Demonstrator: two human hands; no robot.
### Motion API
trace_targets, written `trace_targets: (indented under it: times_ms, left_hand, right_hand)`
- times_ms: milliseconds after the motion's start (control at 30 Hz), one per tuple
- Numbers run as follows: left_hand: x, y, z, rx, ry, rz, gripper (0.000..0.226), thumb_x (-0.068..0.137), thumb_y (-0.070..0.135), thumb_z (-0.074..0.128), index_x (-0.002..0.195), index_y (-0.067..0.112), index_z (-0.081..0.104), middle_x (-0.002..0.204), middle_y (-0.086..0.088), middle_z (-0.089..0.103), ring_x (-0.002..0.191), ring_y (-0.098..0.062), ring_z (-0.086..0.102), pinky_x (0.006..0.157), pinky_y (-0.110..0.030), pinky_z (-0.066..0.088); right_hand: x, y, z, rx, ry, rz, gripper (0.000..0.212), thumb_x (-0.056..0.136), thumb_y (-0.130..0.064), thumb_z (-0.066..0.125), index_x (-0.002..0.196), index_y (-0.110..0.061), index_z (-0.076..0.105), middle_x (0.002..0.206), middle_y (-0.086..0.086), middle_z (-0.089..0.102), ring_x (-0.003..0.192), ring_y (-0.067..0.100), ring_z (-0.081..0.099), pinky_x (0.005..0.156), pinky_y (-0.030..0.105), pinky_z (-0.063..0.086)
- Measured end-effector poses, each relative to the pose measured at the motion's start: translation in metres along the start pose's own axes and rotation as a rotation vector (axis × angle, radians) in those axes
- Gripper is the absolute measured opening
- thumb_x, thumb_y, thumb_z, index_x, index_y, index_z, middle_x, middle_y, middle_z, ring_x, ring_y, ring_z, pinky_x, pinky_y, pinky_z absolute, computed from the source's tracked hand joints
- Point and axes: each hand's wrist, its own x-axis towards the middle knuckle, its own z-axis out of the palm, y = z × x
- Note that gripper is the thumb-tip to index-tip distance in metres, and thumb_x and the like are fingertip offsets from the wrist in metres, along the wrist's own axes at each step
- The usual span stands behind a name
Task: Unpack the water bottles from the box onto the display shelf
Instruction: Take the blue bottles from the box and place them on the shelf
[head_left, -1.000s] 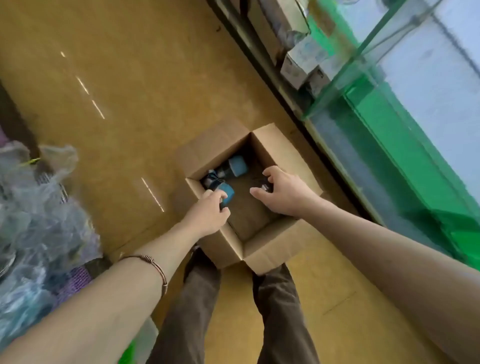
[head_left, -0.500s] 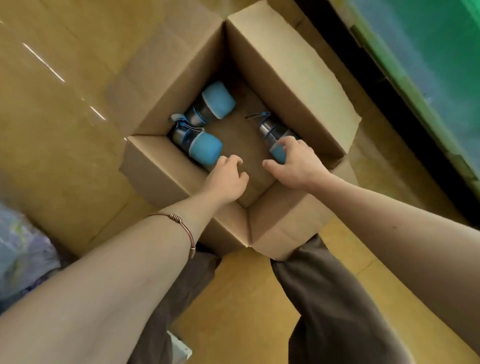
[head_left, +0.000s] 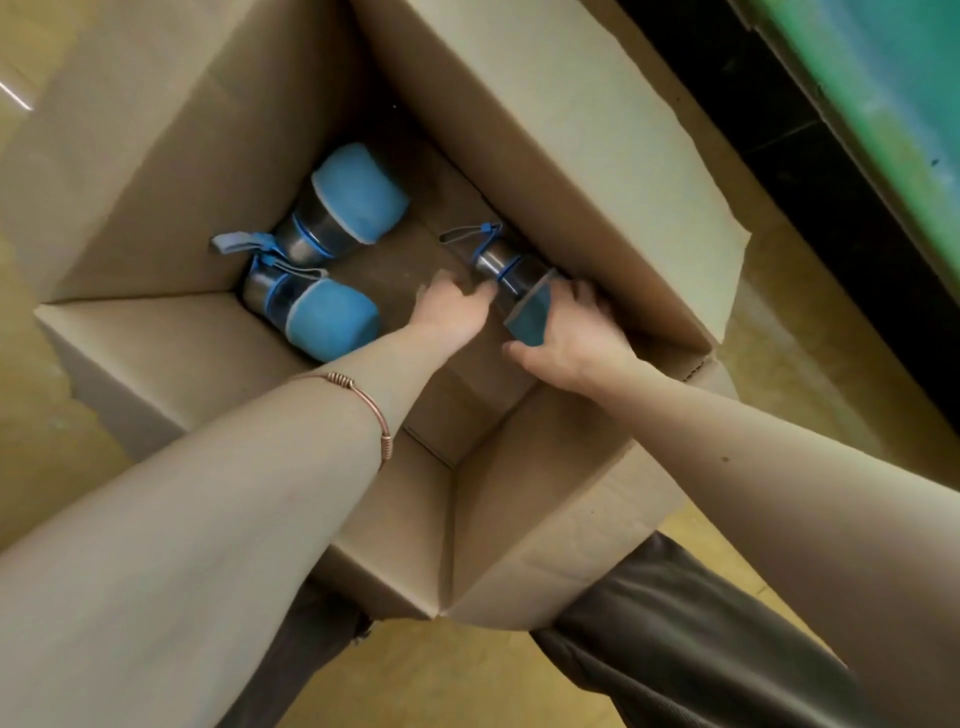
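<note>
An open cardboard box (head_left: 545, 130) stands on the floor with three blue and steel water bottles lying inside. My right hand (head_left: 576, 338) grips the blue body of the right-hand bottle (head_left: 511, 267) near the box's right wall. My left hand (head_left: 454, 306), fingers stretched out, touches that same bottle at its steel neck. Two more bottles lie at the left of the box: one at the back (head_left: 348, 208), one at the front (head_left: 317, 312), their strap ends together.
The box flaps stand open around the hands. A dark plinth (head_left: 810, 119) and a green glass shelf front (head_left: 893, 78) run along the right. The yellow-brown floor (head_left: 467, 675) and my trouser legs (head_left: 701, 649) lie below the box.
The view has closed in on the box. My left hand has moved right across the box floor to the right-hand bottle, and my right hand has tightened its grip on that bottle's blue body.
</note>
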Motion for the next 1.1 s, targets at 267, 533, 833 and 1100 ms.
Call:
trace_targets:
  times_ms: [267, 533, 833, 1100]
  left_hand:
    - [0.04, 0.011, 0.031, -0.196, 0.006, -0.112, 0.071, 0.089, 0.052, 0.053, 0.142, 0.008, 0.037, 0.138, -0.009, 0.049, 0.123, -0.027, 0.049, 0.098, -0.03, 0.041]
    - [0.052, 0.011, 0.044, -0.344, 0.084, -0.091, 0.069, 0.074, 0.056, 0.07, 0.124, 0.011, 0.054, 0.113, -0.006, 0.064, 0.102, -0.025, 0.062, 0.089, -0.035, 0.052]
    - [0.068, 0.019, 0.039, -0.426, 0.053, -0.09, 0.044, 0.07, 0.046, 0.079, 0.1, 0.019, 0.062, 0.095, 0.0, 0.066, 0.088, -0.02, 0.064, 0.083, -0.033, 0.055]
    - [0.003, 0.008, 0.005, -0.627, 0.013, -0.159, 0.067, 0.06, 0.041, 0.082, 0.116, 0.013, 0.056, 0.101, -0.007, 0.068, 0.087, -0.019, 0.067, 0.078, -0.034, 0.056]
  right_hand:
    - [0.031, 0.015, 0.031, -0.073, 0.094, -0.001, 0.107, 0.076, -0.043, 0.075, 0.15, -0.006, 0.008, 0.144, 0.011, 0.024, 0.13, 0.031, 0.029, 0.1, 0.039, 0.039]
    - [0.046, 0.016, 0.048, 0.022, 0.074, 0.049, 0.106, 0.075, -0.036, 0.078, 0.151, -0.012, 0.008, 0.147, 0.012, 0.014, 0.131, 0.033, 0.03, 0.097, 0.041, 0.041]
    - [0.069, 0.023, 0.056, 0.367, -0.047, 0.131, 0.13, 0.062, -0.049, 0.084, 0.152, -0.016, -0.005, 0.152, 0.013, 0.019, 0.138, 0.03, 0.028, 0.11, 0.039, 0.032]
    - [0.012, 0.009, 0.031, 0.31, 0.048, 0.041, 0.098, 0.059, -0.039, 0.087, 0.134, -0.007, 0.034, 0.131, 0.01, 0.041, 0.122, 0.028, 0.044, 0.096, 0.033, 0.04]
